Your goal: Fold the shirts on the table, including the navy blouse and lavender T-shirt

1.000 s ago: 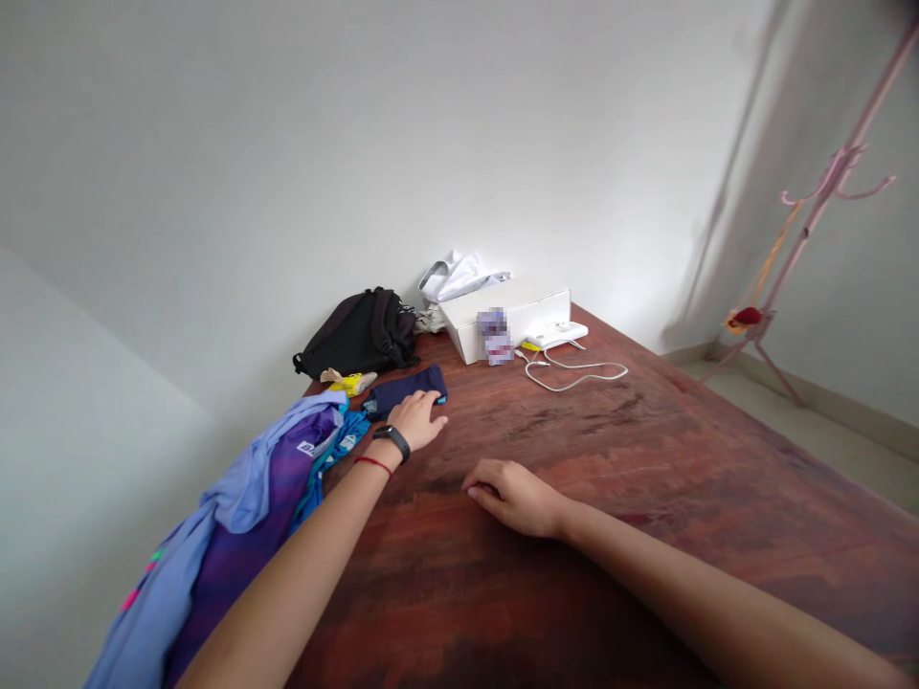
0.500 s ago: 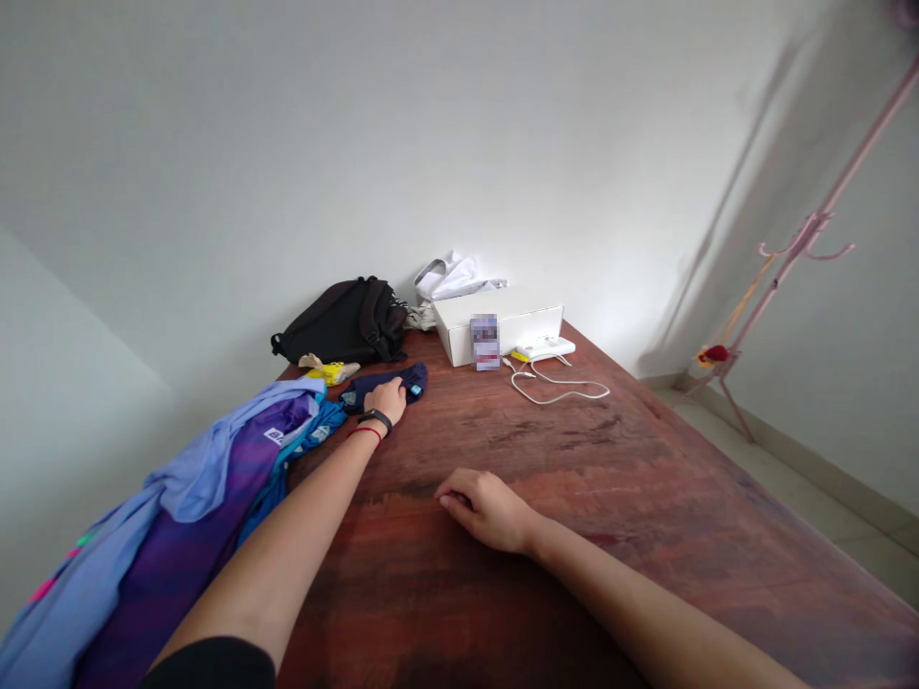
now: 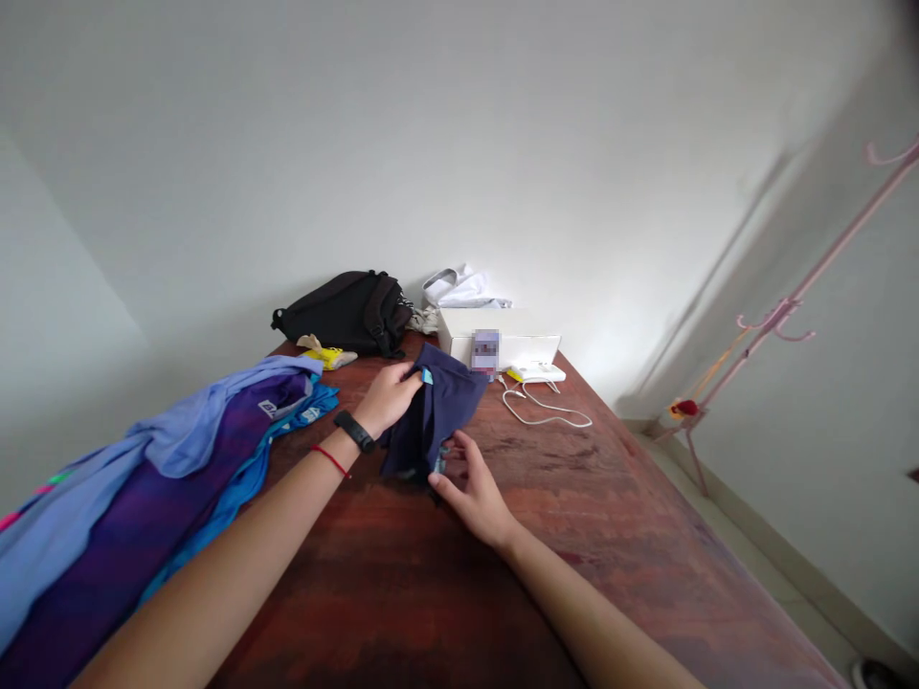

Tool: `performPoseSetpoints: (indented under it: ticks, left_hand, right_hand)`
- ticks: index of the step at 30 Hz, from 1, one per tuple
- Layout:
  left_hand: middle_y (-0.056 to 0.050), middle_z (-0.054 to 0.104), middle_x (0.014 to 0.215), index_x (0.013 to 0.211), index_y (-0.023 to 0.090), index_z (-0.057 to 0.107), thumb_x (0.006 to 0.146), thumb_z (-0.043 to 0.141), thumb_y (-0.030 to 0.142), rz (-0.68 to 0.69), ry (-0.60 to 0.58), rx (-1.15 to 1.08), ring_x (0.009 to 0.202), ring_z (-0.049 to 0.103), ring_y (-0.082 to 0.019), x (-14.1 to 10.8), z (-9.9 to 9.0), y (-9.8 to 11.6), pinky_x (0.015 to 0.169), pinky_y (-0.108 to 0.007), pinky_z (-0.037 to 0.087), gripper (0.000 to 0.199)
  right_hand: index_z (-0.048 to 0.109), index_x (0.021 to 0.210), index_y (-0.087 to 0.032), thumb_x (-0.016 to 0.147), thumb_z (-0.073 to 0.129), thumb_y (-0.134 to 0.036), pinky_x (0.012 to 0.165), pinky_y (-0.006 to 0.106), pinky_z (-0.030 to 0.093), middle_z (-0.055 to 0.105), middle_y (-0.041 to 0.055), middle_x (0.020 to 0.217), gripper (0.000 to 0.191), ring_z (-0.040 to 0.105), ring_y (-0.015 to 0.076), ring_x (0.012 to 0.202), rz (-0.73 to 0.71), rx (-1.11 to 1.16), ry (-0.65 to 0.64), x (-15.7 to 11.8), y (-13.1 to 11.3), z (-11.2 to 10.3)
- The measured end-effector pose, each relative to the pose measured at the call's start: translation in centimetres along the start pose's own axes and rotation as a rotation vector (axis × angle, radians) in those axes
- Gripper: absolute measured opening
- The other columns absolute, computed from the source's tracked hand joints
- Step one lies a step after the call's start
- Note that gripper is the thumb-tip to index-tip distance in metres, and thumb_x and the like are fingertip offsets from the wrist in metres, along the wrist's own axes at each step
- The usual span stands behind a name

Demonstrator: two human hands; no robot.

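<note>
A small navy garment (image 3: 437,411) is held just above the reddish wooden surface (image 3: 574,498), a little left of the middle of the frame. The left hand (image 3: 388,397) grips its upper edge, the fingers (image 3: 406,382) closed in a pinch on the cloth beside a light blue tag. The right hand (image 3: 470,483) meets the lower hem, thumb and fingertips closed on the fabric at the bottom corner. The cloth hangs slack and creased between the two grips, its lower part touching the surface.

To handle the garment well, the two pinches are best kept on opposite edges, so that the fabric can be drawn taut and flat before it is laid down. The lower corner should be held firmly, since thin knit cloth slips easily. A bare stretch of surface lies directly below and to the right, well suited for spreading.

At the left of the frame a pile of purple and blue shirts (image 3: 165,478) is heaped. Toward the far wall a black backpack (image 3: 345,311), a white box (image 3: 503,335) and a white cable (image 3: 546,407) are seen, well apart from the hands. A pink coat stand (image 3: 782,306) is at the right.
</note>
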State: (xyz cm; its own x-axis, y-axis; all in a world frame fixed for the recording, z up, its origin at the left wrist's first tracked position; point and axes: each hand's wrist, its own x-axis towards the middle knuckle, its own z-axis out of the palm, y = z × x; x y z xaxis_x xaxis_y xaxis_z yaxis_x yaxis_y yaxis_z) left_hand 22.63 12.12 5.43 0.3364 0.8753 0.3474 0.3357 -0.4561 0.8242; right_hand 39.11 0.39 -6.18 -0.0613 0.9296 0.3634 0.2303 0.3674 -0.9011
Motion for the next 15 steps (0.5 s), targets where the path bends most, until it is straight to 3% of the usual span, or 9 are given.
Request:
performPoseSetpoints:
  ticks: [3, 6, 8, 10, 13, 15]
  left_hand:
    - [-0.006, 0.072, 0.084, 0.11, 0.014, 0.071, 0.086, 0.059, 0.048, -0.131, -0.227, -0.3, 0.076, 0.065, -0.021, -3.2, 1.2, 2.5, 0.066, -0.028, 0.049, 0.043]
    - [-0.006, 0.072, 0.085, 0.11, 0.016, 0.07, 0.082, 0.067, 0.05, -0.221, -0.377, -0.345, 0.066, 0.062, -0.017, -4.8, 1.9, 3.3, 0.05, -0.022, 0.041, 0.044]
    - [-0.008, 0.073, 0.095, 0.108, 0.016, 0.07, 0.079, 0.072, 0.051, -0.193, -0.399, -0.357, 0.07, 0.064, -0.018, -4.9, 2.0, 3.1, 0.05, -0.022, 0.042, 0.046]
    - [-0.008, 0.072, 0.095, 0.104, 0.016, 0.07, 0.076, 0.076, 0.054, -0.189, -0.398, -0.363, 0.073, 0.065, -0.019, -4.7, 1.9, 2.7, 0.052, -0.023, 0.046, 0.047]
    - [-0.004, 0.068, 0.079, 0.09, 0.015, 0.067, 0.072, 0.078, 0.058, -0.205, -0.422, -0.381, 0.067, 0.063, -0.018, -4.2, 1.1, 2.4, 0.053, -0.024, 0.048, 0.048]
    - [-0.001, 0.065, 0.073, 0.085, 0.015, 0.065, 0.072, 0.077, 0.06, -0.163, -0.409, -0.374, 0.063, 0.061, -0.017, -3.8, -0.1, 2.4, 0.053, -0.024, 0.047, 0.048]
  right_hand:
    - [0.04, 0.143, -0.024, 0.079, 0.078, -0.048, 0.104, 0.041, 0.047, 0.057, 0.0108, 0.136, 0.078, 0.056, 0.027, 0.122, 0.0, 0.172, -0.017, -0.2, -0.6, -0.2]
    - [0.058, 0.127, -0.02, 0.082, 0.073, -0.054, 0.102, 0.043, 0.048, 0.068, 0.0085, 0.121, 0.058, 0.061, 0.0277, 0.113, 0.049, 0.213, 0.007, -0.3, -0.7, -0.2]
    - [0.066, 0.111, -0.017, 0.085, 0.068, -0.059, 0.095, 0.04, 0.051, 0.072, 0.008, 0.107, 0.049, 0.064, 0.027, 0.104, 0.123, 0.214, 0.062, -0.3, -0.6, 0.0]
    - [0.069, 0.102, -0.016, 0.084, 0.064, -0.066, 0.088, 0.038, 0.054, 0.073, 0.0075, 0.098, 0.053, 0.066, 0.0264, 0.097, 0.22, 0.264, 0.128, -0.2, -0.5, 0.2]
    - [0.069, 0.102, -0.016, 0.081, 0.06, -0.073, 0.082, 0.037, 0.055, 0.074, 0.0069, 0.093, 0.061, 0.067, 0.0267, 0.092, 0.343, 0.367, 0.215, 0.0, -0.3, 0.2]
    - [0.069, 0.104, -0.018, 0.083, 0.056, -0.073, 0.08, 0.038, 0.056, 0.074, 0.0071, 0.091, 0.061, 0.068, 0.0276, 0.091, 0.35, 0.337, 0.238, 0.3, -0.1, -0.6]
